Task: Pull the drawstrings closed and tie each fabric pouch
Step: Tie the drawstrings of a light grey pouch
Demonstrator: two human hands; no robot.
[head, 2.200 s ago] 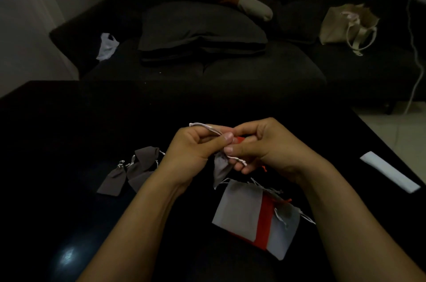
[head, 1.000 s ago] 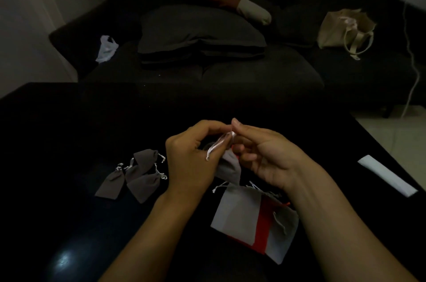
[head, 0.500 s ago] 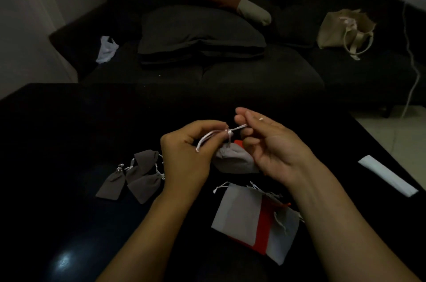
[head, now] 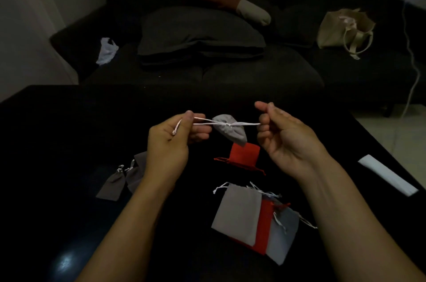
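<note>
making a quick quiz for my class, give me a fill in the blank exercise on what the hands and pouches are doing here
1. Both hands pull the white drawstrings of a ____ pouch held above the table.
2. The left hand pinches the cords on the pouch's ____ side.
3. Directly below the held pouch lies a single ____ pouch.

Missing words: grey; left; red

A pouch [head: 229, 130] hangs between two hands, above the table [head: 57, 131], sofa [head: 253, 69] behind.

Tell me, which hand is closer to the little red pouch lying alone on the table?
Right. The right hand hovers just beside the red pouch; the left hand is farther off across the table.
</note>
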